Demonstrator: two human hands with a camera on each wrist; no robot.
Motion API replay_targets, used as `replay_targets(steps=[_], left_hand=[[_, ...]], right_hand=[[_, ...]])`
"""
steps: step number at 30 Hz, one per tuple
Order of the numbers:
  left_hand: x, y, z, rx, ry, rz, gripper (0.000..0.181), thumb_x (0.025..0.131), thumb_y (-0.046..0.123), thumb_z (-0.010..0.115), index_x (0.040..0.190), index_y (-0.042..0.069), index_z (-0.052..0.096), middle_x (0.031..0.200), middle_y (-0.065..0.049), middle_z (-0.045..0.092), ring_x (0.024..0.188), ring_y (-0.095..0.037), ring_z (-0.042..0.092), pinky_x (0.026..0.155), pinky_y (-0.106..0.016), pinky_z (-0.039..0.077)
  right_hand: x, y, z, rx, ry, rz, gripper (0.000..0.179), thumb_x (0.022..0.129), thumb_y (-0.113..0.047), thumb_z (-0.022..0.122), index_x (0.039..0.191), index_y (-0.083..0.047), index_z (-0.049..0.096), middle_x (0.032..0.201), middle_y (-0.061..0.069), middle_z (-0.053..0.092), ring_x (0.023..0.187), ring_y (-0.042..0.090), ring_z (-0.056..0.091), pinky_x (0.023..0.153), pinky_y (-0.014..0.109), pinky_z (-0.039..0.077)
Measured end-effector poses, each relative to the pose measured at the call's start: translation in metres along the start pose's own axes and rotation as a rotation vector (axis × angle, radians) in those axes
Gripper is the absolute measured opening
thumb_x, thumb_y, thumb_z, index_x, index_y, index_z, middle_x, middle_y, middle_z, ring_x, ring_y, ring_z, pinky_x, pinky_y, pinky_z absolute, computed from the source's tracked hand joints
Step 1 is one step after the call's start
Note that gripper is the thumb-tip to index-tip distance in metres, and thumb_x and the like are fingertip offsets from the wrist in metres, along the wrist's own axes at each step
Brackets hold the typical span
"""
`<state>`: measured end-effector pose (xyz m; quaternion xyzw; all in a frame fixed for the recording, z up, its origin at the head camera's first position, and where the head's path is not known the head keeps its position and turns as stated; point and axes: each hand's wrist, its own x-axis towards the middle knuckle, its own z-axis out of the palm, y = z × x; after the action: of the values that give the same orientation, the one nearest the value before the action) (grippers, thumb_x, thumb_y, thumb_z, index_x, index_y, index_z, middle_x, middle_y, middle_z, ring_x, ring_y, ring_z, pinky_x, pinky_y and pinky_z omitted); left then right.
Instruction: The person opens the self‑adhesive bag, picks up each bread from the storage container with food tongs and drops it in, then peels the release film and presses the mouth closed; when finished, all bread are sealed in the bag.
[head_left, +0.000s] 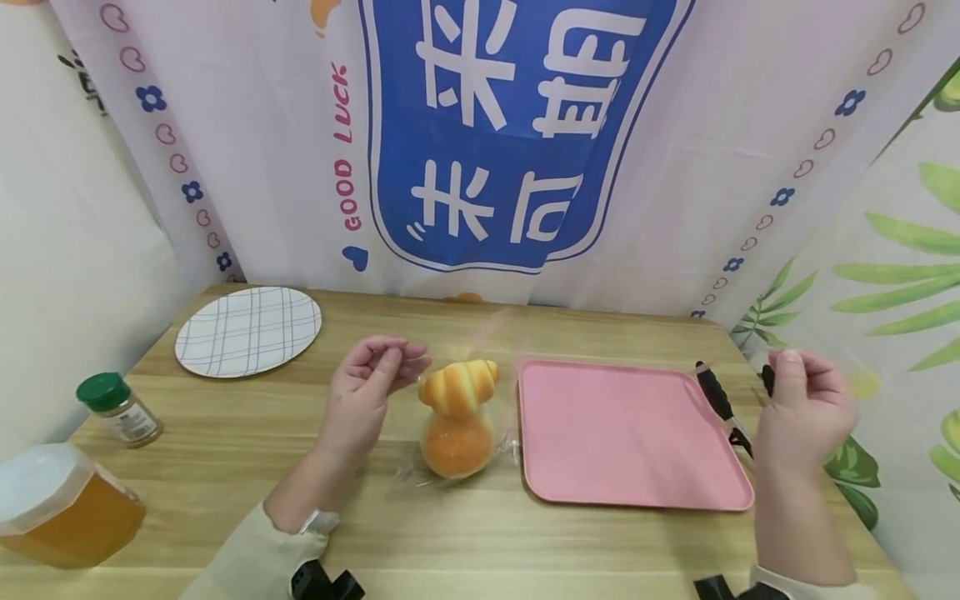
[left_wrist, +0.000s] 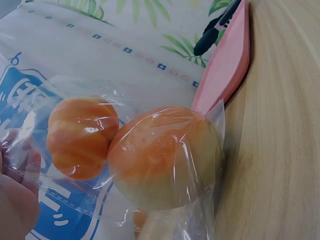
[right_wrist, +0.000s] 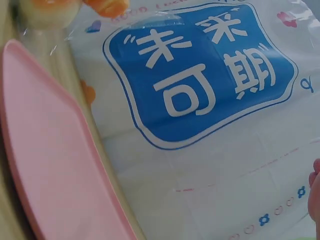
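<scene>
My left hand [head_left: 375, 383] is raised left of two breads, its thumb and fingers pinching the edge of a clear plastic bag [left_wrist: 100, 200]. Inside the film are a ridged golden roll [head_left: 459, 388] and, below it, a round orange-brown bun [head_left: 457, 443]. The left wrist view shows both close up, with film stretching towards my fingers [left_wrist: 17, 195]. On the far side, my right hand [head_left: 806, 408] is lifted beyond the pink tray [head_left: 630, 433], fingers curled and thumb on top, with no held thing showing. Only its edge appears in the right wrist view.
Black-ended tongs [head_left: 716, 392] lie at the tray's right side, partly hidden by my right hand. A checked round plate [head_left: 249, 332] is at the back left. A green-capped spice jar [head_left: 120, 408] and an amber-filled tub [head_left: 75, 517] stand on the left of the wooden table [head_left: 420, 550].
</scene>
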<state>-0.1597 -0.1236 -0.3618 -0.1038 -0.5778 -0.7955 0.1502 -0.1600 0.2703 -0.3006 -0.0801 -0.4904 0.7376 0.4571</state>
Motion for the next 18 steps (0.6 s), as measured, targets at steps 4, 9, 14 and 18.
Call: replay_targets(steps=[4,9,14,18], left_hand=[[0.0,-0.001,-0.001,-0.01,0.003,0.003,0.016,0.103,0.012,0.05,0.099,0.021,0.062,0.094,0.01,0.075,0.088,-0.009,0.074,0.081,-0.025,0.061],[0.001,-0.001,-0.001,-0.026,0.002,0.014,0.014,0.102,0.013,0.052,0.099,0.022,0.063,0.094,0.009,0.076,0.087,-0.009,0.074,0.081,-0.024,0.061],[0.001,-0.001,0.0,-0.035,0.008,0.016,0.015,0.102,0.012,0.052,0.098,0.022,0.063,0.094,0.009,0.076,0.087,-0.009,0.074,0.081,-0.025,0.061],[0.001,-0.001,0.0,-0.028,0.014,-0.001,0.017,0.102,0.011,0.051,0.098,0.022,0.063,0.094,0.009,0.076,0.087,-0.009,0.074,0.082,-0.025,0.061]], right_hand=[[0.0,-0.013,-0.024,-0.008,-0.07,-0.112,0.013,0.083,0.009,0.067,0.073,0.0,0.067,0.068,0.003,0.068,0.067,0.011,0.06,0.063,0.013,0.052],[-0.001,-0.029,-0.06,-0.302,-0.142,-0.251,0.023,0.083,0.011,0.064,0.072,-0.009,0.068,0.073,-0.008,0.068,0.067,0.003,0.059,0.063,0.006,0.051],[-0.006,-0.037,-0.086,-0.721,-0.261,-0.462,0.039,0.081,0.008,0.065,0.074,-0.031,0.064,0.081,-0.032,0.06,0.083,-0.013,0.055,0.083,0.003,0.043],[-0.016,-0.035,-0.092,-0.826,-0.518,-0.613,0.03,0.077,0.007,0.069,0.077,-0.023,0.067,0.092,-0.039,0.058,0.093,-0.02,0.051,0.087,0.0,0.037]])
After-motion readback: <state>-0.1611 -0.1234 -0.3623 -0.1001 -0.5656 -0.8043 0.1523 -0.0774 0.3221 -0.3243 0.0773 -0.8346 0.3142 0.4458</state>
